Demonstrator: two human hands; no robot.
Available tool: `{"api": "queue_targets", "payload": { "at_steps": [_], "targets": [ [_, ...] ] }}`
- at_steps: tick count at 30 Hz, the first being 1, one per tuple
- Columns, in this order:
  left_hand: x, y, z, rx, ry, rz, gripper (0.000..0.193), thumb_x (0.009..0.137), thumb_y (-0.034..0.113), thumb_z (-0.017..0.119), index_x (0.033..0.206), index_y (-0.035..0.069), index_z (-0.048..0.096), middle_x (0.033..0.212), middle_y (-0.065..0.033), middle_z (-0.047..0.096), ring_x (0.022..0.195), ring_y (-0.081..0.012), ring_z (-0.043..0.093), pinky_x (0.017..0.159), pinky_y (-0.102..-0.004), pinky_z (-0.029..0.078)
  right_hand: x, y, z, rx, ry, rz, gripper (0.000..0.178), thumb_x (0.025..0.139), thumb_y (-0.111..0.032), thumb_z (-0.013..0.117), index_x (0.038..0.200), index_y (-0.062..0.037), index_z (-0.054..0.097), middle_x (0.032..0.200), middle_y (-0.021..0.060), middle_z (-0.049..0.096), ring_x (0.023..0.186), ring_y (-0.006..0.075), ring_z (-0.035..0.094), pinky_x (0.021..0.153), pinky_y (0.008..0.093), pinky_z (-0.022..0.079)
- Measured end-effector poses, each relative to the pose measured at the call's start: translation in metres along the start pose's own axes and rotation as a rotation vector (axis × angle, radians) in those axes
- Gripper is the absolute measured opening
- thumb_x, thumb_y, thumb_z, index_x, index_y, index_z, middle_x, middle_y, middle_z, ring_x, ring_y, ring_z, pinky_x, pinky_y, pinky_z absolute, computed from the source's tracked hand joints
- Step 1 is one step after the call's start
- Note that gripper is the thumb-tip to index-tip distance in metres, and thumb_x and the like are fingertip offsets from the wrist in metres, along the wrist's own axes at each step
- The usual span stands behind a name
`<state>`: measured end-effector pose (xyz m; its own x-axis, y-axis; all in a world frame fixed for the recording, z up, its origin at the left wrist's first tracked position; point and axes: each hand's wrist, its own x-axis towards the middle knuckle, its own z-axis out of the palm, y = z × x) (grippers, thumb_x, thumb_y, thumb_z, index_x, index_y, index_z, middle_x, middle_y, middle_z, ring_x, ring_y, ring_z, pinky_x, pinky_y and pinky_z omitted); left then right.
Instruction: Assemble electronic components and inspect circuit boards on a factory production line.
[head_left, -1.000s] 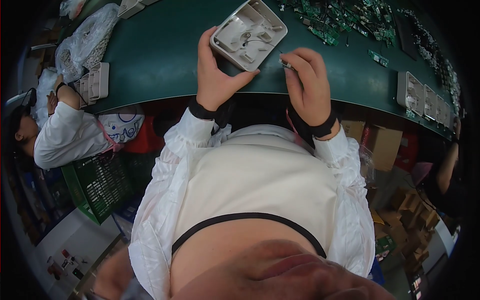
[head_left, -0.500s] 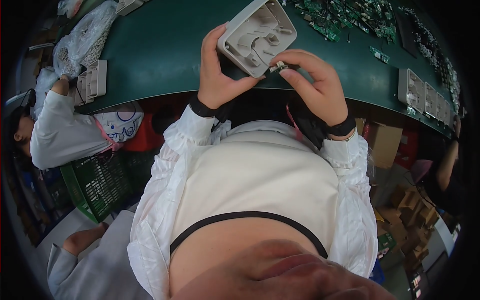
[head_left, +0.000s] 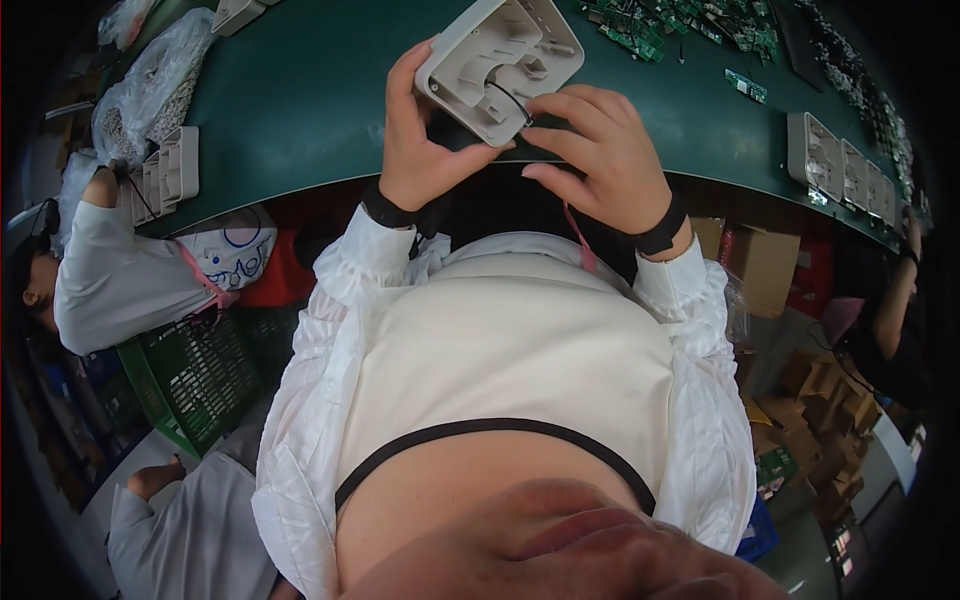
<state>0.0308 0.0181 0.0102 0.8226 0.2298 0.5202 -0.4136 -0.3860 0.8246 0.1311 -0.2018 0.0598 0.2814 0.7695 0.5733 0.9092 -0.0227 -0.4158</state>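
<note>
Off-white plastic forms the housing (head_left: 508, 52) in front of me, tilted at the near edge of the table, its hollow side turned up; I cannot tell whether any corner rests on the surface. A black wire (head_left: 512, 97) curves out of its inner ribs toward the lower right corner. My left hand (head_left: 425, 165) grips the housing from outside, fingers along the left wall and thumb under the near corner, which seems meant to steady it while leaving the inside uncovered. My right hand (head_left: 608, 155) is half spread at that lower right corner: two fingertips meet the wire, the thumb stands apart below, and I cannot tell whether the wire is pinched between the fingers. Coming from that side probably spares me reaching across my other hand. Around this lies the green table (head_left: 300, 110), its bare stretch giving my hands room. Beyond, a heap of circuit boards (head_left: 690, 28) sits at the far right, one loose board (head_left: 745, 86) nearer me, likely so single pieces are easy to take. More housings stand in rows at the right edge (head_left: 840, 172) and left edge (head_left: 178, 170), beside a co-worker's white sleeve (head_left: 125, 270).
</note>
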Motion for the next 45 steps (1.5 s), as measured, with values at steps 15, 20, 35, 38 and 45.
{"api": "queue_targets", "payload": {
  "at_steps": [15, 20, 35, 38, 45],
  "targets": [
    [0.0, 0.006, -0.002, -0.084, -0.043, -0.043, 0.115, 0.062, 0.007, 0.098, 0.154, 0.008, 0.028, 0.149, -0.0144, 0.043, 0.132, -0.028, 0.055, 0.107, -0.0427, 0.052, 0.002, 0.002, 0.024, 0.275, 0.154, 0.336, 0.02, 0.081, -0.009, 0.081, 0.1, -0.0064, 0.073, 0.104, 0.0067, 0.071, 0.099, 0.0269, 0.066, 0.085, 0.037, 0.051],
    [-0.001, 0.008, -0.005, -0.15, -0.078, -0.08, 0.117, 0.063, 0.007, 0.098, 0.155, 0.008, 0.027, 0.152, -0.0153, 0.041, 0.135, -0.0287, 0.052, 0.111, -0.044, 0.049, 0.003, 0.016, 0.005, -0.008, 0.028, 0.027, 0.022, 0.08, -0.015, 0.083, 0.099, -0.0096, 0.074, 0.103, 0.0021, 0.072, 0.097, 0.0255, 0.067, 0.082, 0.0374, 0.05],
    [0.019, 0.079, 0.04, -0.193, -0.603, -0.444, 0.095, 0.081, 0.007, 0.085, 0.156, 0.005, 0.028, 0.142, -0.0168, 0.053, 0.097, -0.0226, 0.072, 0.079, -0.0303, 0.058, -0.072, 0.01, -0.124, -0.162, -0.163, 0.187, 0.014, 0.079, -0.014, 0.081, 0.091, -0.0096, 0.074, 0.096, 0.0017, 0.074, 0.093, 0.025, 0.068, 0.08, 0.037, 0.048],
    [0.025, 0.076, 0.033, -0.001, -0.714, -0.274, 0.08, 0.083, 0.002, 0.08, 0.153, 0.006, 0.041, 0.138, -0.0168, 0.057, 0.093, -0.0216, 0.071, 0.08, -0.0307, 0.057, -0.087, 0.032, -0.151, -0.246, -0.19, 0.254, 0.012, 0.08, -0.013, 0.08, 0.089, -0.008, 0.074, 0.094, 0.0036, 0.074, 0.091, 0.0268, 0.069, 0.079, 0.0373, 0.048],
    [0.039, 0.097, 0.003, 0.388, -0.625, -0.098, 0.058, 0.084, 0.014, 0.08, 0.136, 0.005, 0.056, 0.131, -0.0146, 0.062, 0.093, -0.0298, 0.069, 0.085, -0.0405, 0.054, -0.103, 0.075, -0.176, -0.276, -0.21, 0.307, 0.008, 0.082, -0.009, 0.078, 0.086, -0.0041, 0.073, 0.091, 0.0097, 0.074, 0.086, 0.033, 0.068, 0.076, 0.0409, 0.051]
  ]
}}
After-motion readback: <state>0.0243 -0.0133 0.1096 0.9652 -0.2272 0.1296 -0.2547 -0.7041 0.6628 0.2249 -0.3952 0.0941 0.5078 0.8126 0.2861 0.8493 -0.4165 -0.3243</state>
